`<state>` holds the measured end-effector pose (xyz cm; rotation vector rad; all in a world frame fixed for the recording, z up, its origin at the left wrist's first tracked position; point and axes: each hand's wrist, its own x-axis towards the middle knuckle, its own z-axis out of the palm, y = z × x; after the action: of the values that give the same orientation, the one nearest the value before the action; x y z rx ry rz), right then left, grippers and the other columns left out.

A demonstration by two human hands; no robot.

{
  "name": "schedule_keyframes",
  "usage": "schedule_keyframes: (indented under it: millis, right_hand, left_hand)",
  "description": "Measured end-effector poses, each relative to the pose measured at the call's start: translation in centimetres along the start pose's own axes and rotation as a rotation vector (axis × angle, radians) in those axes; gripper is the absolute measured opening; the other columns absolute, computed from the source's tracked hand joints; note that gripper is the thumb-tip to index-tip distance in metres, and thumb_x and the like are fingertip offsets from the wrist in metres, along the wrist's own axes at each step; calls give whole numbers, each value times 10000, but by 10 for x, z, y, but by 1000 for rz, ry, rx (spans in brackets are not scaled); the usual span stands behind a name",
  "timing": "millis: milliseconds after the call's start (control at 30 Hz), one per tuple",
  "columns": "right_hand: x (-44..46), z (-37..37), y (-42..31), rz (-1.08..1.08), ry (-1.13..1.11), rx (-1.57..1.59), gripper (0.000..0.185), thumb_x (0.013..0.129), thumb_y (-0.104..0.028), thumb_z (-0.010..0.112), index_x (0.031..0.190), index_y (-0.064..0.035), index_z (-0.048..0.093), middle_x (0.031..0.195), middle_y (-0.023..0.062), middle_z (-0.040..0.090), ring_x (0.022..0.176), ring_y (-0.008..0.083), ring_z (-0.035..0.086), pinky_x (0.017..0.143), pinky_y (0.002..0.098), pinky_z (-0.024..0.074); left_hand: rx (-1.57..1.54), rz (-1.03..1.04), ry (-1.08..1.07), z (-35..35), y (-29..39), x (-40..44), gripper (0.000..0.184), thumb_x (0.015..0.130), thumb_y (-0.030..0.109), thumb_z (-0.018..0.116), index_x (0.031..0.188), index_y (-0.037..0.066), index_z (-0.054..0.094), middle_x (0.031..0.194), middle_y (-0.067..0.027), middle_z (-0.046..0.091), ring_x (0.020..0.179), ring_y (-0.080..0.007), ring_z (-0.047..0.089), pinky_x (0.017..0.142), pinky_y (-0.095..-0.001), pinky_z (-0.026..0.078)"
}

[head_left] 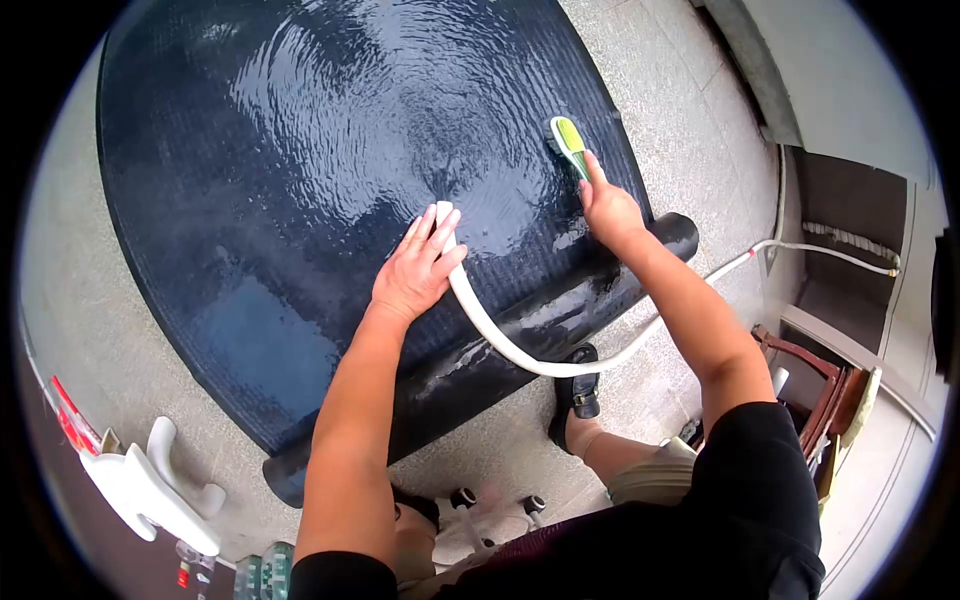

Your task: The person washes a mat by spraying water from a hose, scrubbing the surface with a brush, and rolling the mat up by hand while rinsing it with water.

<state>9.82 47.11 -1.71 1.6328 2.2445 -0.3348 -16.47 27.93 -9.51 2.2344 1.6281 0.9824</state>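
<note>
Two sleeves [755,470], one hose [535,366], one brush [570,145]

Black mat [200,200] cut off at top edge; brush handle [579,165] mostly hidden in right hand [612,212]; hose [490,330] (short stretch) behind forearm [682,298].

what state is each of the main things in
Black mat: wet, mostly flat, rolled along near edge
White hose: curved, water rippling around its end
Brush: green back up
Left hand: holding hose near its end
Right hand: gripping brush handle
Black shoe: worn
</note>
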Motion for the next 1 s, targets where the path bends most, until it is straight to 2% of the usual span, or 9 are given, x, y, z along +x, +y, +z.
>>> schedule_keyframes:
  millis: [200, 267, 400, 467, 533, 633, 733, 867, 1000]
  right_hand:
    - [134, -32, -56, 91, 104, 113, 536, 1008, -371, 358, 1496, -164, 276, 1101, 249, 654, 1049, 395, 624, 911, 484, 476]
    - [116, -36, -55, 68, 98, 170, 539, 1007, -374, 353, 1497, -165, 270, 1095, 243, 659, 1044, 402, 627, 915, 484, 475]
    - [-10, 9, 13, 157, -74, 97, 581, 1005, -351, 363, 1522, -135, 205, 922, 257, 681, 876, 412, 665, 800, 516, 501]
    - [-25, 3, 23, 195, -140, 51, 587, 1006, -352, 363, 1520, -112, 211, 923, 256, 681, 874, 407, 666, 797, 508, 504]
    - [-4, 3, 22, 145, -49, 8, 584, 1006, -350, 360, 1524, -128, 208, 929, 247, 685, 873, 406, 668, 800, 505, 506]
    - [92, -15, 4, 191, 76, 92, 549, 1004, -377, 353, 1498, -153, 275, 1113, 261, 647, 1047, 417, 618, 915, 493, 471]
    - [148, -35, -14, 152, 131, 129, 551, 1006, -378, 345, 1505, -163, 253, 1128, 262, 641, 1072, 420, 606, 938, 489, 463]
    - [78, -10, 21, 140, 34, 118, 572, 1007, -361, 345, 1520, -145, 214, 1070, 281, 653, 982, 432, 638, 912, 500, 473]
    - [10, 1, 54, 155, -31, 69, 590, 1004, -318, 364, 1523, -96, 192, 978, 296, 667, 900, 433, 662, 846, 516, 495]
  left_hand:
    - [9, 5, -48, 2, 2, -1, 381, 737, 101, 723, 1086, 157, 579, 1440, -125, 458, 1298, -401, 466, 1076, -468, 429]
    - [26, -31, -66, 2, 0, 3, 314, 791, 122, 682, 1078, 187, 574, 1448, -79, 459, 1294, -368, 480, 1063, -450, 446]
    - [-20, -62, -46, 25, 7, 24, 234, 838, 102, 612, 1058, 162, 557, 1476, -84, 430, 1321, -327, 462, 1088, -428, 419]
    - [-74, 16, -94, 38, 14, 51, 195, 846, 88, 586, 1026, 148, 541, 1478, -94, 429, 1329, -319, 456, 1102, -408, 405]
    - [-63, 32, -34, 48, 10, 47, 217, 840, 87, 586, 1041, 158, 552, 1473, -96, 434, 1334, -313, 451, 1102, -406, 408]
    - [-35, 45, 1, 46, 9, 48, 313, 802, 84, 630, 1094, 189, 588, 1436, -119, 471, 1294, -317, 494, 1078, -434, 425]
    - [24, 44, 72, 36, 14, 51, 423, 751, 84, 658, 1142, 245, 641, 1263, -76, 552, 1101, -285, 582, 948, -411, 490]
    - [63, 19, 119, 42, 13, 44, 383, 736, 95, 673, 1087, 244, 641, 1170, -44, 518, 997, -244, 576, 840, -382, 502]
    - [22, 18, 118, 43, 11, 51, 336, 738, 91, 674, 1048, 208, 624, 1231, -56, 535, 1040, -255, 589, 828, -373, 513]
